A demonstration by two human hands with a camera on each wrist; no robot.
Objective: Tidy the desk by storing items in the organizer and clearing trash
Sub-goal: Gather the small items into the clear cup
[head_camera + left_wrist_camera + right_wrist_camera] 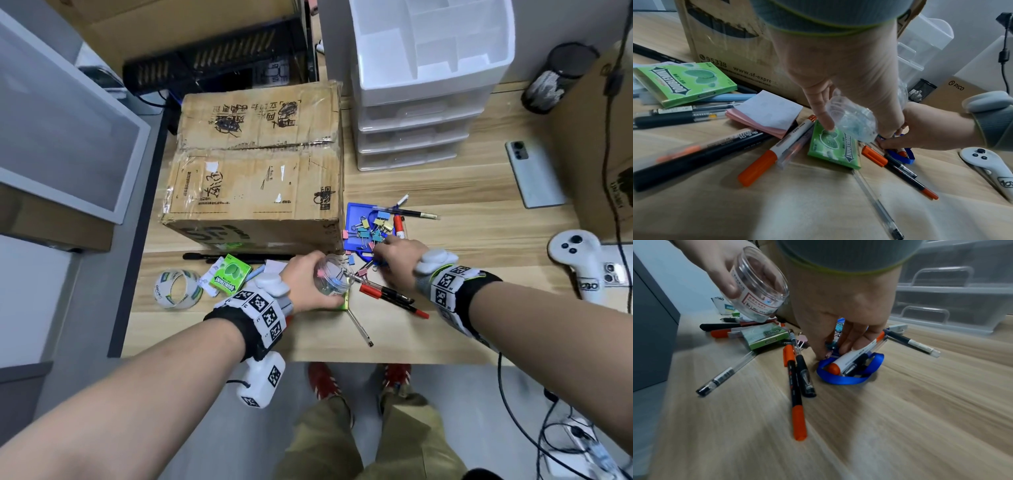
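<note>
My left hand [320, 282] grips a clear plastic jar [334, 279], tilted on its side with its mouth toward the right hand; a few binder clips lie inside. My right hand [383, 255] reaches down into a pile of coloured binder clips [371, 228] lying on a blue badge holder [356, 212]. In the right wrist view its fingertips [821, 356] pinch a small clip beside the blue lanyard [851, 378], with the jar [760, 285] held just left of it. The white drawer organizer [421, 85] stands at the back of the desk.
A cardboard box [257, 171] fills the desk's left rear. Tape roll [176, 289], gum packs [835, 146], sticky notes [766, 113] and several pens and markers [394, 298] lie around the hands. A phone [534, 174], a white controller [582, 260] and a mesh cup [555, 78] sit to the right.
</note>
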